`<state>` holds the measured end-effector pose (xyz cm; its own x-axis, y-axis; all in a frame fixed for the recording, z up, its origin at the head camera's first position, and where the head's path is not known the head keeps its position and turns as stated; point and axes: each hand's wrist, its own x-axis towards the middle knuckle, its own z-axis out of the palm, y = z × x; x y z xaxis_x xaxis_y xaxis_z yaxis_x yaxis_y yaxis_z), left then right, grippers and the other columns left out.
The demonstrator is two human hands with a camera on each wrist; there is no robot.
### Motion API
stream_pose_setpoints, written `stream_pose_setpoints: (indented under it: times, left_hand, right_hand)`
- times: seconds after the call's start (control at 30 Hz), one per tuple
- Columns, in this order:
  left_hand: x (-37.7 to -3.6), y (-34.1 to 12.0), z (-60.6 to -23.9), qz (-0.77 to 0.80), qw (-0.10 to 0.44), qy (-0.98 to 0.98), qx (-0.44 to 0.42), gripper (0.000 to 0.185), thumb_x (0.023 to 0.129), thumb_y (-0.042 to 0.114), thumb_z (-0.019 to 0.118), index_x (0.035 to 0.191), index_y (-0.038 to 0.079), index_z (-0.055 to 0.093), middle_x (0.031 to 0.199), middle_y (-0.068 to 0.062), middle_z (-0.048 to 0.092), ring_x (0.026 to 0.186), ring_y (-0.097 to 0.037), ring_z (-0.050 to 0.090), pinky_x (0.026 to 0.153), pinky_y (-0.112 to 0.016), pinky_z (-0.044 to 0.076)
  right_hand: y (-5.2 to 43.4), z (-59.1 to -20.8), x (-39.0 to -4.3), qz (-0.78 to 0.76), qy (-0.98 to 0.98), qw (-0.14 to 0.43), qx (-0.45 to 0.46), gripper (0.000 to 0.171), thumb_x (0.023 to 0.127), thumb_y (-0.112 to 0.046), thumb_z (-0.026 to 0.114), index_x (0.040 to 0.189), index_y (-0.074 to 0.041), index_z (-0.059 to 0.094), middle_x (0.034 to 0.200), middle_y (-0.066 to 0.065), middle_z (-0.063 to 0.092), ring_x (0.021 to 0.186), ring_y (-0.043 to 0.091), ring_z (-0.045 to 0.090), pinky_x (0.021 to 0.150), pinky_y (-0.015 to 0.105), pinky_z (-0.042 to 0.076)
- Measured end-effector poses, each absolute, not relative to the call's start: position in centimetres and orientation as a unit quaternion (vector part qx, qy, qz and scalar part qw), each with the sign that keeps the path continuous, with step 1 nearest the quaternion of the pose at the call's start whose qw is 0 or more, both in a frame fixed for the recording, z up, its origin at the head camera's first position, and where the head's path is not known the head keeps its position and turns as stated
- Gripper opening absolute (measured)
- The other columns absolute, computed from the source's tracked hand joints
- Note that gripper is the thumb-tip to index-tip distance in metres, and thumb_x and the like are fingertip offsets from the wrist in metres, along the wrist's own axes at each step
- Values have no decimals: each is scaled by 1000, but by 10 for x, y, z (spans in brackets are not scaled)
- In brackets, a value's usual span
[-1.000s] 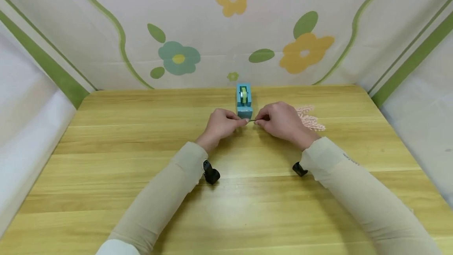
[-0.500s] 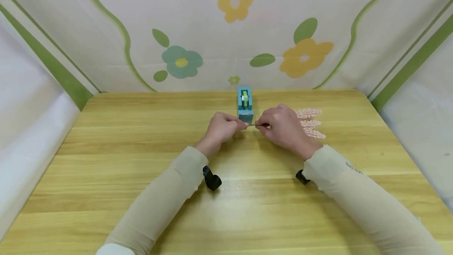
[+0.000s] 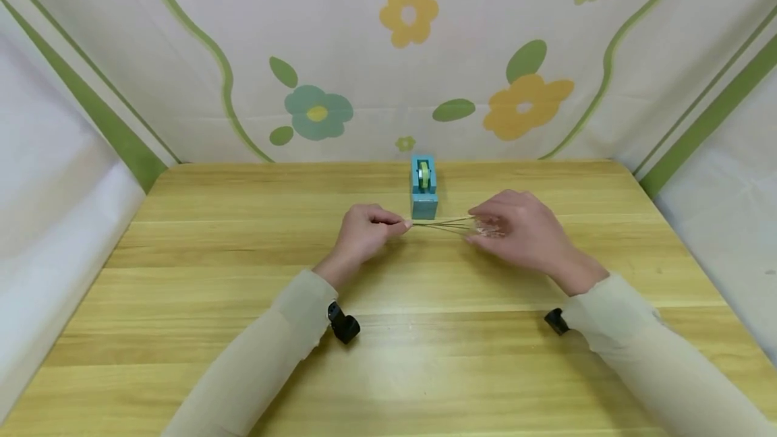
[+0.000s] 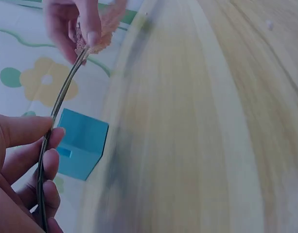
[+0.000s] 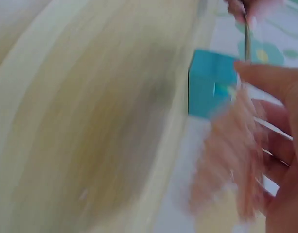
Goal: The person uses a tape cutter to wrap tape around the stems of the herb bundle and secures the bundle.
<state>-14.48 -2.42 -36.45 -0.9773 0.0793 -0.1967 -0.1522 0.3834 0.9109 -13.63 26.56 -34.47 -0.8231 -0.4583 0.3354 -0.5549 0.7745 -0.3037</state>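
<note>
Thin dark stems with pink, fluffy flower heads [image 3: 487, 226] stretch between the two hands, in front of the tape dispenser [image 3: 424, 206]. My left hand [image 3: 367, 231] pinches the lower stems [image 4: 61, 94] between thumb and forefinger; the stem ends run down across its curled fingers in the left wrist view. Around the flower heads is my right hand [image 3: 528, 231], thumb and fingertips spread apart with the stems passing between them. In the right wrist view the pink heads [image 5: 226, 150] are blurred and hang beside the curved fingers, partly hiding them.
The blue dispenser carries a roll of greenish tape [image 3: 424, 175] and stands near the table's back edge. Behind the wooden table [image 3: 394, 369] hangs a white cloth [image 3: 358, 32] printed with flowers. Similar cloth closes both sides.
My right hand has slid right along the stems from a pinch near the left hand, and its fingers have spread. The stems now show at greater length. My left hand shifted slightly left, still pinching.
</note>
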Motion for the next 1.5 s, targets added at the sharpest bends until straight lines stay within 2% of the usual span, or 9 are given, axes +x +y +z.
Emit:
stream_pose_setpoints:
  times: [0.1,0.23,0.3,0.37,0.53,0.67,0.87,1.2,1.5]
  left_hand:
    - [-143,-29,-367,561,95,823,2,12,94,23,86,101,13,88,99,-3,75,91,-21,62,73,-30,50]
    - [-141,-32,-367,568,91,818,16,12,94,22,86,101,12,88,96,-4,74,87,-21,59,71,-29,49]
    - [-140,-33,-366,569,88,818,20,12,94,21,86,101,12,88,95,-3,74,87,-21,59,71,-29,48]
    - [-139,-35,-365,566,86,819,23,12,93,21,87,100,12,88,94,-3,73,87,-21,59,71,-30,48]
    - [-138,-37,-365,558,86,825,18,11,92,21,88,99,12,88,95,-3,74,89,-21,60,72,-30,48]
    - [-137,-39,-370,546,96,832,13,13,93,24,87,99,13,88,101,-2,78,93,-20,64,77,-29,51]
    - [-135,-49,-374,534,136,833,53,13,96,26,85,104,16,87,105,-2,80,91,-20,69,77,-30,56]
    - [-131,-91,-378,503,161,840,123,8,95,15,84,102,16,86,103,-2,82,91,-19,68,82,-33,56]
    - [-131,-110,-382,454,150,869,131,5,94,13,85,97,15,87,101,-2,80,86,-18,65,77,-29,53]
  right_hand:
    - [283,-344,-131,265,-933,85,229,57,81,-31,97,132,-16,77,129,7,76,114,29,69,94,54,57]
    - [301,-345,-129,336,-926,-2,172,83,85,-36,94,157,-21,56,159,11,58,139,39,58,108,64,51]
    - [307,-345,-128,357,-921,-45,148,89,87,-41,92,163,-25,48,167,9,49,147,40,50,111,61,50]
    - [311,-347,-127,381,-912,-79,129,87,90,-42,90,164,-26,47,170,9,44,148,39,50,107,51,55]
    - [314,-350,-122,416,-898,-102,98,58,93,-38,87,144,-20,66,151,9,61,125,23,67,87,25,60]
    - [313,-352,-121,410,-905,-84,82,42,93,-39,87,126,-16,74,131,7,70,110,12,66,82,26,60]
    - [318,-357,-119,429,-898,-57,80,31,93,-31,88,118,-15,78,117,-5,72,106,10,65,79,27,59]
    - [340,-371,-115,484,-871,-83,37,37,86,-13,92,119,-4,77,103,-18,72,90,6,66,73,25,59]
    - [335,-378,-116,460,-881,-107,9,50,89,-34,91,127,-7,74,93,-12,74,78,9,64,68,29,56]
